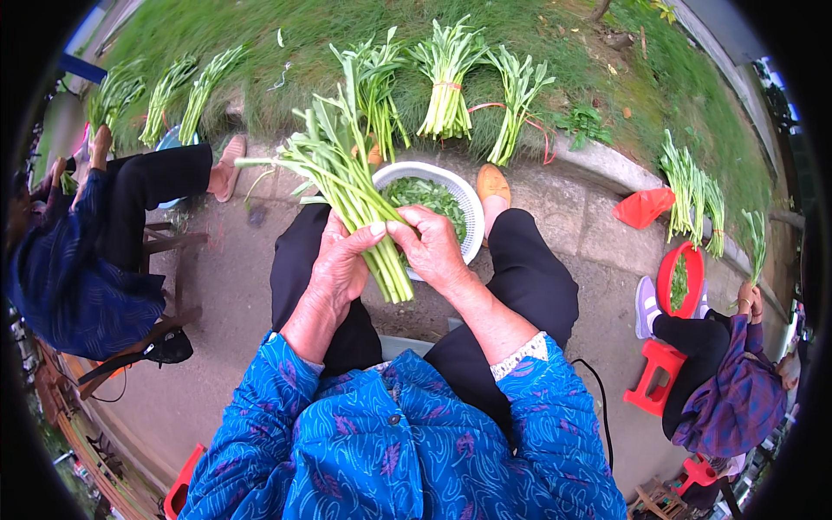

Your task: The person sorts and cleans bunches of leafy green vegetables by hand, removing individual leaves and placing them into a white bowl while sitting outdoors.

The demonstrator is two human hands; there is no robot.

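Observation:
A bunch of long green leafy stalks [364, 217] slants across my lap, leaves toward the upper left and pale cut ends toward me. My left hand [338, 260] grips it, thumb across the stalks. My right hand [429, 247] holds the same bunch from the right, thumb against the stems. Just beyond, between my knees, a white perforated basin [468, 221] holds loose chopped leaves, partly hidden behind the bunch and my hands.
Several bundles of greens [442, 95] lie along the grassy kerb [598, 173]. A seated person in dark blue [82, 286] is at left; another in plaid [724, 390] is at right, beside a red basin [664, 286], a red stool [654, 373] and a red bag [641, 205].

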